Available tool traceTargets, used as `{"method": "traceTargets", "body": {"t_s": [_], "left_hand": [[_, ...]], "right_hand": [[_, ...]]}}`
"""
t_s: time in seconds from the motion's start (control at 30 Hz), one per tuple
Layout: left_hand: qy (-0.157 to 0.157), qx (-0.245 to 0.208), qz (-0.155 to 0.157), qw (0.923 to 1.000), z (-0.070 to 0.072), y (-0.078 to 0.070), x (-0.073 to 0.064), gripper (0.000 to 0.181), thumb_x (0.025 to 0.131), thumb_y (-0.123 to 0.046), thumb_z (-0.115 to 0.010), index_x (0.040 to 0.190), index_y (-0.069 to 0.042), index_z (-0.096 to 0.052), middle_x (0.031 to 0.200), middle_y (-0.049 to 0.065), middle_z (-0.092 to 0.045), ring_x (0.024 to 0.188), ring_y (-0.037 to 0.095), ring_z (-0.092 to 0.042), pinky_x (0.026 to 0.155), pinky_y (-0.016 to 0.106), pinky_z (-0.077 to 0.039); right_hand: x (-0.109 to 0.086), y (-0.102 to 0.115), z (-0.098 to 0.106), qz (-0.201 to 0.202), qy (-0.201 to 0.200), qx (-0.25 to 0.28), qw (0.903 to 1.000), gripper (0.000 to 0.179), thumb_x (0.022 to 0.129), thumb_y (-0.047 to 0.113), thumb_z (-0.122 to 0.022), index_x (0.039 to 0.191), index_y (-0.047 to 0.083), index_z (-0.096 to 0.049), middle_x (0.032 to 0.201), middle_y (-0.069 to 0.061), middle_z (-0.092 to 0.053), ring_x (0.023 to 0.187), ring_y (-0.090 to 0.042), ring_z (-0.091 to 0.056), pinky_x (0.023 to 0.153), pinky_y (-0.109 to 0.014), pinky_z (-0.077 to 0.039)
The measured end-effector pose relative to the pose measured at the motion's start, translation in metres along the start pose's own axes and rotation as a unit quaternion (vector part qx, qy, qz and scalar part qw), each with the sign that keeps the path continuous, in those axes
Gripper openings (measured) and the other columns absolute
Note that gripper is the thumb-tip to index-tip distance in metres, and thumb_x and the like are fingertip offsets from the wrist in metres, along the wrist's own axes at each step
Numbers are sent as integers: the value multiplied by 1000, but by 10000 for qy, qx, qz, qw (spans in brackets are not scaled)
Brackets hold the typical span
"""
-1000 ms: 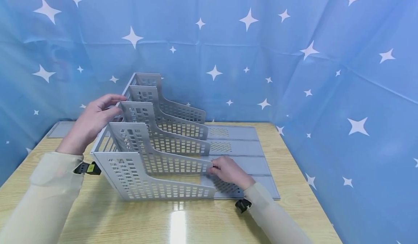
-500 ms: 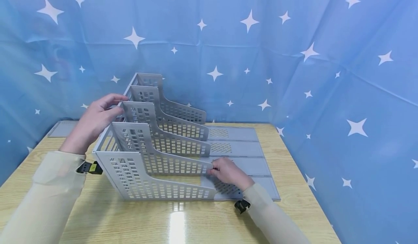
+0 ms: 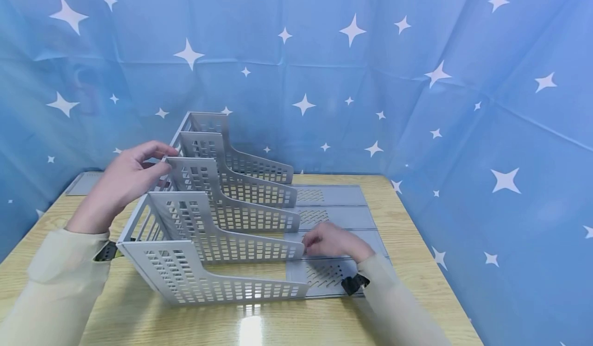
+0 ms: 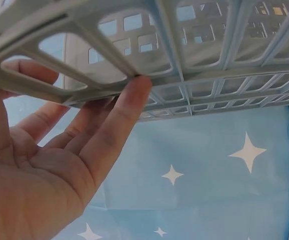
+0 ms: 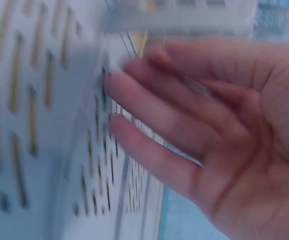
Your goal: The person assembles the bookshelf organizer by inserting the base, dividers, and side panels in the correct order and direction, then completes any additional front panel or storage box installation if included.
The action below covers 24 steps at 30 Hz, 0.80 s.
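Observation:
A grey perforated file organizer (image 3: 155,279) with several upright dividers stands on the table. My left hand (image 3: 132,173) grips the top rim at its tall back. In the left wrist view, the fingers of this hand (image 4: 59,170) lie on both sides of the slotted rim (image 4: 179,82). Beside the low front end of a divider (image 3: 259,245) is my right hand (image 3: 333,240). The right wrist view, blurred, shows that hand's fingers (image 5: 159,115) loosely extended near the slotted base panels (image 5: 29,165), with nothing held.
Flat grey base panels (image 3: 352,217) extend to the right of the dividers over the wooden table (image 3: 412,263). Another flat grey panel (image 3: 83,184) lies at the back left. A blue curtain with white stars (image 3: 398,104) hangs behind and along the right.
The file organizer, its base panels included, has shifted toward me, with my left hand still at its rim. My right hand has loosened from the divider's end and moved slightly right.

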<state>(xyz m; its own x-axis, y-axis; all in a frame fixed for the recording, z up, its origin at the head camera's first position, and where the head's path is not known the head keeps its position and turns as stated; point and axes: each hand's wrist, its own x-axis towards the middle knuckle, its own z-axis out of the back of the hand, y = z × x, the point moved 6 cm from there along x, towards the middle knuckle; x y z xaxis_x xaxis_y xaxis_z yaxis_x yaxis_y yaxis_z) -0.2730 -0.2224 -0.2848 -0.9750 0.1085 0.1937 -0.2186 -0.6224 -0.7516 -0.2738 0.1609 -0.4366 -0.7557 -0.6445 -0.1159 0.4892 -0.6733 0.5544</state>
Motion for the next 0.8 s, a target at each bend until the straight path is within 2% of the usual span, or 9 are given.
{"method": "traceTargets", "body": {"t_s": [0.07, 0.17, 0.3, 0.4, 0.53, 0.8], "left_hand": [[-29, -53, -26, 10000, 0, 0, -1, 35, 105, -19, -53, 138, -8, -60, 129, 18, -62, 80, 1, -67, 69, 22, -52], [-22, -92, 3, 10000, -2, 3, -2, 36, 105, -19, -52, 138, -8, -60, 130, 18, -60, 81, 1, -67, 69, 22, -53], [17, -179, -4, 9998, -5, 4, -4, 36, 106, -19, -51, 139, -8, -59, 133, 19, -58, 83, 2, -67, 70, 22, -54], [11, -205, 6, 9998, -5, 3, -4, 36, 106, -19, -51, 139, -8, -59, 133, 19, -57, 83, 2, -68, 71, 23, -55], [-23, -212, 41, 9998, -3, 2, -3, 37, 105, -19, -51, 139, -7, -59, 134, 20, -55, 84, 0, -67, 71, 22, -55], [-35, -219, -28, 9998, -3, -2, -2, 35, 105, -18, -52, 137, -6, -60, 133, 23, -57, 81, 6, -69, 71, 22, -55]], "right_hand": [[8, -8, 8, -234, -411, 126, 9988, 10, 94, 2, -69, 100, 5, -76, 97, -5, -75, 82, -11, -68, 73, -30, -56], [24, -18, 8, -587, -829, 224, 9946, 8, 98, 9, -70, 96, 2, -69, 89, -7, -69, 75, -13, -63, 66, -31, -51], [39, -25, -3, -622, -610, 238, 9959, 27, 99, 15, -71, 76, 5, -60, 63, 1, -48, 54, -9, -41, 55, -25, -36], [42, -26, -1, -714, -640, 165, 9953, 39, 99, 18, -70, 65, 12, -53, 55, 7, -36, 49, -9, -30, 52, -24, -29], [44, -23, 3, -744, -693, 54, 9948, 51, 100, 21, -70, 60, 17, -38, 53, 6, -29, 48, -11, -26, 52, -25, -27], [50, -26, -2, -782, -696, -120, 9944, 52, 100, 20, -70, 61, 19, -36, 54, 6, -29, 48, -10, -28, 53, -23, -27]]}}
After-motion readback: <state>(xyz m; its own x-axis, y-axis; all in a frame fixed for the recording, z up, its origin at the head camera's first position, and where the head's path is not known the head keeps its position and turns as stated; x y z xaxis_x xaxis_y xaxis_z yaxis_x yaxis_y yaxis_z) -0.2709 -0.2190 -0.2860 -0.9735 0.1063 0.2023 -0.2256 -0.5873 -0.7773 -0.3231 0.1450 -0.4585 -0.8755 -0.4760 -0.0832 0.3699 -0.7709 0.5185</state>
